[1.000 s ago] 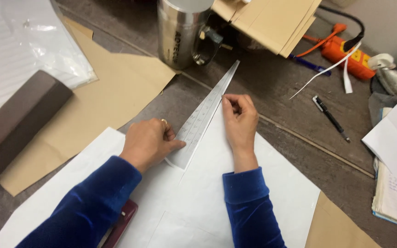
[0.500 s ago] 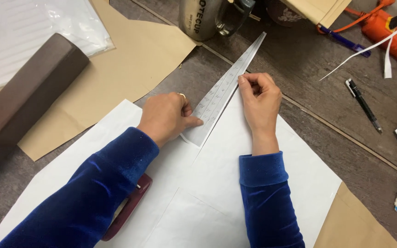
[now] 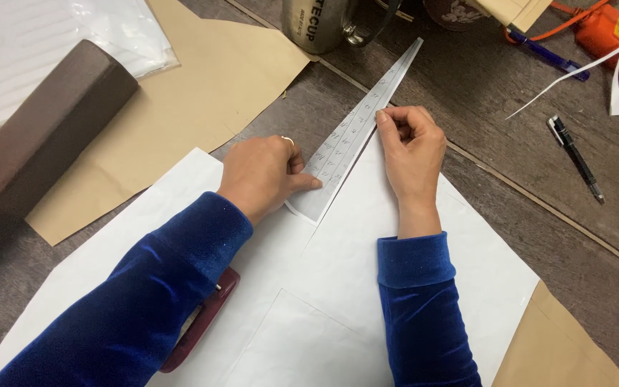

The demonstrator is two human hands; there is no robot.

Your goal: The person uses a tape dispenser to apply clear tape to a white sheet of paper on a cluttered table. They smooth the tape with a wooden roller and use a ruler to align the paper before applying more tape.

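the paper strip (image 3: 356,129), long, narrow and grey-white with rows of small marks, lies flat on the wooden table (image 3: 510,122), and its long axis runs on a diagonal, from the near-left end by the hands up and away to the far-right, where its tip stops just short of the metal mug (image 3: 317,25). its near end rests over the top corner of the big white sheet (image 3: 367,287), so strip and sheet overlap right there. the left hand (image 3: 263,172) sits at that near end, on the strip's left side, fingers together and pressed flat, the fingertips touching the strip's lower part and pinning it down. the right hand (image 3: 413,147) is on the opposite side, a little further up the strip, fingers curled in and closed, thumb and forefinger tips meeting at the strip's right edge; whether they actually pinch the edge or only press on it, i cannot tell. so both hands flank the near part, left lower, right higher, and most of the strip stretches away from both, free and untouched. off to the left lie the brown paper (image 3: 180,93) and a dark brown box (image 3: 37,136), a black pen (image 3: 574,154) rests well to the right, and a dark red stapler (image 3: 202,322) peeks out from beneath the left sleeve.
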